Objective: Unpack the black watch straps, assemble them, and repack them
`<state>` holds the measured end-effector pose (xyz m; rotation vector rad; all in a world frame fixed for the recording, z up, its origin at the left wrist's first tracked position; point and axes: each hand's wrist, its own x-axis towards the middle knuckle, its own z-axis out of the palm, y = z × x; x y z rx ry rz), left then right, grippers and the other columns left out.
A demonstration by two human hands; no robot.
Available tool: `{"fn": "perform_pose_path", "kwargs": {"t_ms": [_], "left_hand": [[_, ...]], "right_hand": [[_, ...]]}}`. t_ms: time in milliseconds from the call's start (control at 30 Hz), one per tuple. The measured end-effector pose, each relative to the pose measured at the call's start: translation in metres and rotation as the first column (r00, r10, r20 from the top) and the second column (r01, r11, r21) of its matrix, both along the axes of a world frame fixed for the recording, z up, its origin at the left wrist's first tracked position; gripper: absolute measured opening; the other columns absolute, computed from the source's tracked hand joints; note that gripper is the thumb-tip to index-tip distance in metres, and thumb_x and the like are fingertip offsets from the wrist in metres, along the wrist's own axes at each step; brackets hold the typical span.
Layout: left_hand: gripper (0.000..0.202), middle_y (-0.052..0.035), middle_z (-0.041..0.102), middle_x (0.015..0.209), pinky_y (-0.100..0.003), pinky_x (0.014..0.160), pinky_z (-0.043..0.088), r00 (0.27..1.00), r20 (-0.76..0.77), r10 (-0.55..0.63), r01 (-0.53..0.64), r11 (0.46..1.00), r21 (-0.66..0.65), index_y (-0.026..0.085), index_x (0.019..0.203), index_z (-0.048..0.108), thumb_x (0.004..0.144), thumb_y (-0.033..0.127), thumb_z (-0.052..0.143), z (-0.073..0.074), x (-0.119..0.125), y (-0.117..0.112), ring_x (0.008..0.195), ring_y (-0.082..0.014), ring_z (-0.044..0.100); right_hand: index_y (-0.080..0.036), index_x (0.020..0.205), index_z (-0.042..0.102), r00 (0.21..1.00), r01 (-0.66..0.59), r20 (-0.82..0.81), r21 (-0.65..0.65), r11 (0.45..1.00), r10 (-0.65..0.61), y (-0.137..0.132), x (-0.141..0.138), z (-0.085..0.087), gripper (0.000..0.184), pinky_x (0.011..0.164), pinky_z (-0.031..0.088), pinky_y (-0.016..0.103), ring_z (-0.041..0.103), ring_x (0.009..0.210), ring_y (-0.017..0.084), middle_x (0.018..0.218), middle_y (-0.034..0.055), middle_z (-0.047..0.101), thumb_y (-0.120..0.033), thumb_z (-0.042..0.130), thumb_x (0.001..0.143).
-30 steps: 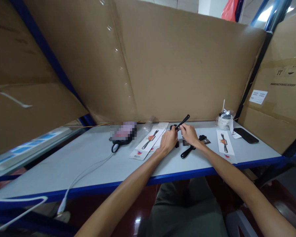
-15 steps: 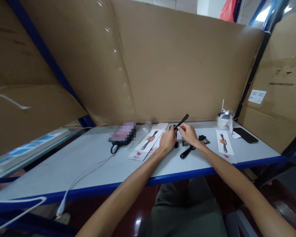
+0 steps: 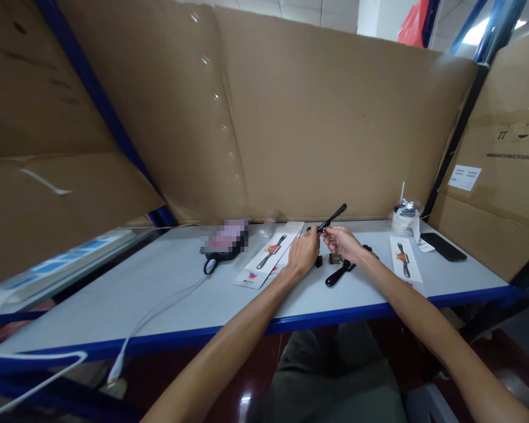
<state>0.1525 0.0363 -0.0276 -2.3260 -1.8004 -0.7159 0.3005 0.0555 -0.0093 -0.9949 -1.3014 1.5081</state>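
My left hand [image 3: 305,251] is closed around a black spokeshave [image 3: 335,215], one handle of which points up and to the right. Close beside it, my right hand [image 3: 341,242] has its fingers pinched at the tool's middle; any small part between them is too small to make out. A second black spokeshave [image 3: 337,276] lies on the table under my right wrist, partly covered by it. Between the hands, a small dark-grey flat piece [image 3: 335,258] rests on the table.
Printed cards [image 3: 271,252] showing the tool lie left of my hands, and another card [image 3: 405,258] lies right. A black phone [image 3: 443,247] and a plastic-wrapped white container [image 3: 404,218] sit far right. A cabled device [image 3: 224,244] stands left. Cardboard [image 3: 335,117] walls the back.
The view has shifted slightly. My right fingers have curled in more at the spokeshave's middle, and its raised handle leans lower to the right. My left hand keeps its grip.
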Motion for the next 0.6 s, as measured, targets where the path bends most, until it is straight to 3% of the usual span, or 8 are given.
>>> {"fn": "perform_pose_path", "kwargs": {"t_ms": [67, 133, 267, 367, 433, 500, 533, 600], "left_hand": [[0.025, -0.0158, 0.074, 0.108, -0.034, 0.075, 0.045, 1.000, 0.006, 0.007, -0.007, 1.000, -0.012, 0.019, 0.122, 0.052, 0.106, 0.024, 0.033, 0.001, 0.000, 0.000, 0.095, -0.0282, 0.073], [0.026, -0.0159, 0.075, 0.106, -0.034, 0.076, 0.046, 1.000, 0.012, 0.022, -0.022, 0.999, -0.027, 0.018, 0.122, 0.052, 0.107, 0.027, 0.032, 0.003, 0.001, -0.001, 0.095, -0.0285, 0.073], [0.027, -0.0172, 0.074, 0.105, -0.036, 0.076, 0.047, 0.999, 0.003, 0.044, -0.043, 0.998, -0.044, 0.018, 0.122, 0.053, 0.106, 0.026, 0.034, 0.005, 0.000, -0.001, 0.095, -0.0306, 0.073], [0.025, -0.0171, 0.075, 0.105, -0.035, 0.077, 0.046, 0.999, 0.006, 0.051, -0.051, 0.997, -0.058, 0.018, 0.122, 0.053, 0.105, 0.023, 0.037, 0.006, 0.000, -0.001, 0.096, -0.0300, 0.073], [0.025, -0.0163, 0.075, 0.105, -0.034, 0.077, 0.046, 0.999, 0.012, 0.046, -0.045, 0.997, -0.057, 0.019, 0.122, 0.053, 0.106, 0.025, 0.035, 0.006, 0.000, -0.002, 0.096, -0.0289, 0.073], [0.026, -0.0157, 0.075, 0.104, -0.034, 0.075, 0.045, 0.999, 0.014, 0.041, -0.040, 0.998, -0.051, 0.019, 0.121, 0.053, 0.107, 0.027, 0.033, 0.006, 0.001, -0.002, 0.094, -0.0286, 0.073], [0.026, -0.0155, 0.076, 0.103, -0.034, 0.075, 0.045, 0.999, 0.014, 0.040, -0.040, 0.998, -0.050, 0.019, 0.121, 0.053, 0.107, 0.028, 0.033, 0.006, 0.002, -0.002, 0.094, -0.0287, 0.074], [0.026, -0.0151, 0.076, 0.102, -0.034, 0.074, 0.045, 0.999, 0.016, 0.040, -0.040, 0.998, -0.050, 0.019, 0.121, 0.053, 0.107, 0.029, 0.032, 0.006, 0.002, -0.003, 0.094, -0.0288, 0.074]], "right_hand": [[-0.019, 0.083, 0.056, 0.991, 0.087, 0.089, 0.104, 0.991, -0.097, 0.001, -0.002, -0.002, 0.018, 0.040, 0.033, 0.020, 0.044, 0.039, 0.008, 0.059, -0.0053, 0.056, -0.032, 0.052, 0.096], [-0.022, 0.086, 0.053, 0.955, 0.160, 0.200, 0.277, 0.947, -0.220, 0.001, -0.004, -0.006, 0.012, 0.041, 0.033, 0.021, 0.045, 0.039, 0.010, 0.058, -0.0066, 0.056, -0.030, 0.052, 0.095], [-0.023, 0.093, 0.056, 0.785, 0.104, 0.402, 0.664, 0.740, -0.472, -0.001, -0.006, -0.012, 0.006, 0.057, 0.041, 0.024, 0.057, 0.056, 0.015, 0.064, -0.0048, 0.062, -0.027, 0.059, 0.089], [-0.022, 0.096, 0.061, 0.648, 0.027, 0.481, 0.760, 0.649, -0.590, -0.004, -0.004, -0.012, 0.012, 0.066, 0.041, 0.027, 0.062, 0.067, 0.019, 0.069, -0.0011, 0.066, -0.033, 0.063, 0.091], [-0.022, 0.092, 0.062, 0.610, 0.015, 0.499, 0.769, 0.639, -0.615, -0.004, -0.003, -0.012, 0.014, 0.066, 0.040, 0.027, 0.063, 0.068, 0.019, 0.069, 0.0004, 0.066, -0.035, 0.058, 0.096], [-0.022, 0.083, 0.061, 0.630, 0.022, 0.487, 0.767, 0.641, -0.604, -0.003, -0.004, -0.012, 0.020, 0.066, 0.040, 0.027, 0.062, 0.067, 0.019, 0.066, 0.0005, 0.064, -0.032, 0.052, 0.098], [-0.022, 0.080, 0.060, 0.668, 0.042, 0.469, 0.751, 0.659, -0.577, -0.003, -0.005, -0.012, 0.022, 0.065, 0.041, 0.026, 0.061, 0.063, 0.017, 0.065, -0.0001, 0.063, -0.030, 0.050, 0.099], [-0.022, 0.078, 0.058, 0.786, 0.101, 0.407, 0.658, 0.746, -0.466, -0.002, -0.007, -0.011, 0.024, 0.058, 0.041, 0.024, 0.057, 0.053, 0.014, 0.062, -0.0019, 0.060, -0.028, 0.047, 0.098]]}}
